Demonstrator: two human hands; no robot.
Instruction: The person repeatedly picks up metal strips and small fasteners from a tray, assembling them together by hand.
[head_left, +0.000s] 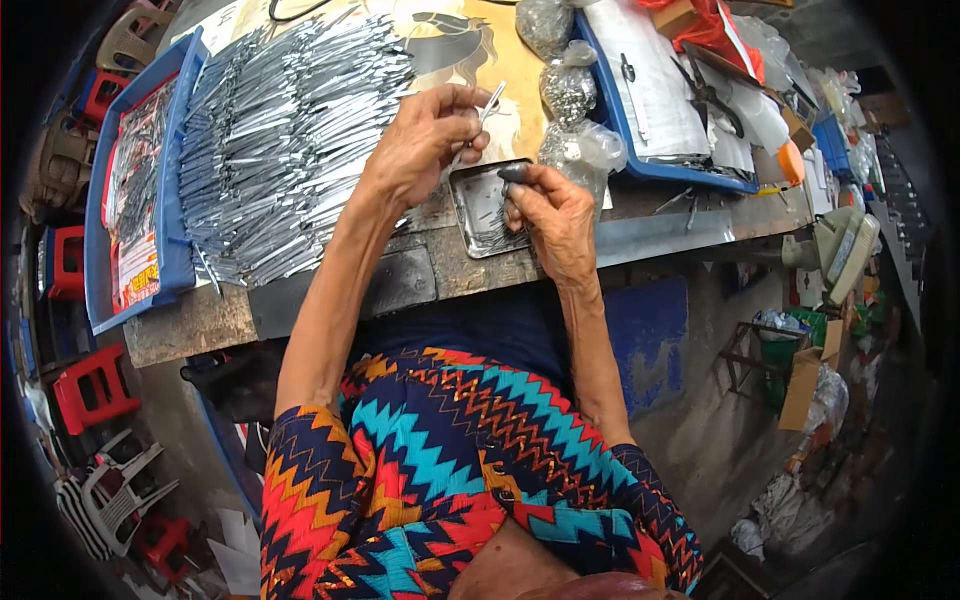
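My left hand [432, 135] is closed in a pinch on a slim silvery metal strip [494, 100], which tilts up past the fingertips. To its right, my right hand [552, 215] hangs over the right rim of a small metal tray [466, 205], its thumb and fingers drawn together. Something dark, perhaps a finger cover, is at those fingertips; whatever they pinch is hidden. Small thin metal pieces [488, 238] lie in the tray. Left of my left hand spreads a big pile of slim silvery metal strips [290, 150] in rows.
A blue tray [180, 190] with more strips stands at the table's left end. Bags of small metal parts [568, 95] line the middle right. Beyond them, another blue tray [690, 177] holds paper and pliers [718, 105]. The table's front edge [200, 330] runs before me; red stools [95, 388] stand at left.
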